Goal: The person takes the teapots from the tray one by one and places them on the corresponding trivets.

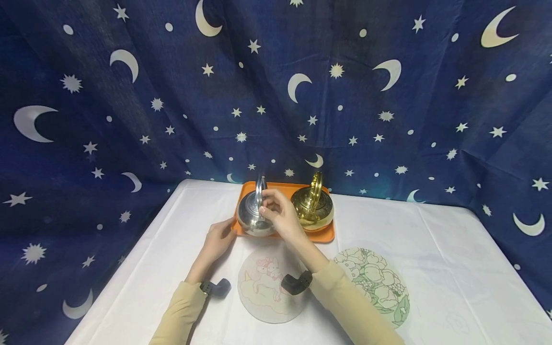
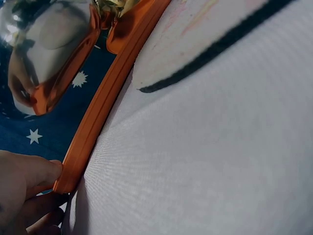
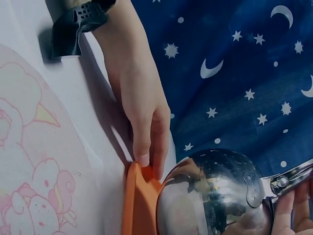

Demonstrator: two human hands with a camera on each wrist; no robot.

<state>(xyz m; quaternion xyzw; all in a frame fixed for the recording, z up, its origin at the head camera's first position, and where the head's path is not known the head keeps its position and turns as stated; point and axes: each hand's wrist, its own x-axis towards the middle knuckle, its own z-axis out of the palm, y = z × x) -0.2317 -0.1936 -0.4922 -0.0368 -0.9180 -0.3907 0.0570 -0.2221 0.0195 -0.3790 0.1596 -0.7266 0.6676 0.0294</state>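
A shiny silver kettle (image 1: 251,218) with an upright arched handle stands on the left part of an orange tray (image 1: 280,186). My right hand (image 1: 280,213) is at that handle, fingers bent and the thumb against it; part of the grip is hidden. In the right wrist view, a few of its fingertips (image 3: 296,208) show beside the handle's base. My left hand (image 1: 219,239) pinches the tray's near left corner, thumb on the rim and the other fingers lower down, as the left wrist view shows. On the tray's right part sits a gold kettle (image 1: 321,215).
A round mat with a pink unicorn drawing (image 1: 269,292) lies on the white tablecloth (image 1: 431,268) in front of the tray. To its right is a round mat with green fruit outlines (image 1: 384,282), partly under my right sleeve. A blue moon-and-star curtain (image 1: 276,96) hangs behind the table.
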